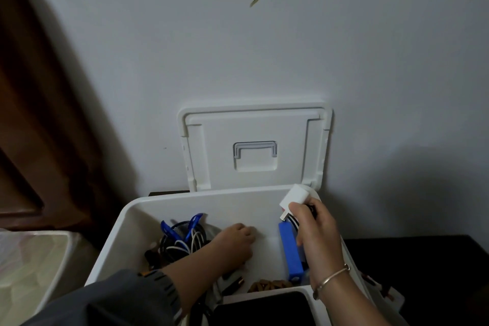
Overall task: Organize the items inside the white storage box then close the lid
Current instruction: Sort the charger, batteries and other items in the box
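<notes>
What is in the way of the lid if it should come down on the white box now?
Both arms are. The left hand reaches down inside the white box, and the right hand holds a white charger above the rim at the back right corner, directly in front of the upright lid.

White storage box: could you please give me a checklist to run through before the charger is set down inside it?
1. Right hand grips white charger firmly: ok.
2. Lid stands upright, open: ok.
3. Bare floor showing in the middle of the white storage box: ok.
4. Left hand clear of that spot: not ok, it reaches into the middle.
5. Cables tidy: not ok, tangled at left.
6. Left hand holding anything: cannot tell.
</notes>
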Action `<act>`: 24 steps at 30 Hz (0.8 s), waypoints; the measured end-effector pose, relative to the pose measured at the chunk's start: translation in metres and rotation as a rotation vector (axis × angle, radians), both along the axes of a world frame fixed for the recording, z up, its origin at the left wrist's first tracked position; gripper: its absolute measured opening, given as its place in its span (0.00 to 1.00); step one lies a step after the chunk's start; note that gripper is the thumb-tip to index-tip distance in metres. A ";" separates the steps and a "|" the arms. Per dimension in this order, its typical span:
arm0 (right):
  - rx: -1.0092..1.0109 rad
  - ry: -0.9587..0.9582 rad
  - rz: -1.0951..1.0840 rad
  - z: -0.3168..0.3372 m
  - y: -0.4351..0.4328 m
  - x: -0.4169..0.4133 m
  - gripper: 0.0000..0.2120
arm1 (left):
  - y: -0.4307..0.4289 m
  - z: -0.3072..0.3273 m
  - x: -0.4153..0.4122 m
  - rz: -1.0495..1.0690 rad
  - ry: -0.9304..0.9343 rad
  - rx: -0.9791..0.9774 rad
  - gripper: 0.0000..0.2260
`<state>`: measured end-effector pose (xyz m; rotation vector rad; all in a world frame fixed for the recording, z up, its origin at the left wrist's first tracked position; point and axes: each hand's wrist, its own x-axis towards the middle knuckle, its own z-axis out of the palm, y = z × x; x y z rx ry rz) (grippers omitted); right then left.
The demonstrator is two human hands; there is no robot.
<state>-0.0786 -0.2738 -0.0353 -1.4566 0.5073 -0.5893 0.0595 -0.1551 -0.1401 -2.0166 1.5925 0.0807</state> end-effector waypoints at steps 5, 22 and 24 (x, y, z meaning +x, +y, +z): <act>0.089 -0.026 -0.033 -0.003 -0.005 0.002 0.08 | 0.006 0.039 -0.016 0.251 0.186 -0.282 0.11; 0.109 -0.017 -0.052 0.000 -0.008 -0.001 0.04 | 0.061 0.105 -0.130 1.100 1.334 -0.628 0.04; 0.081 -0.013 -0.026 -0.001 -0.007 -0.002 0.03 | 0.046 0.102 -0.141 0.919 1.138 -0.517 0.04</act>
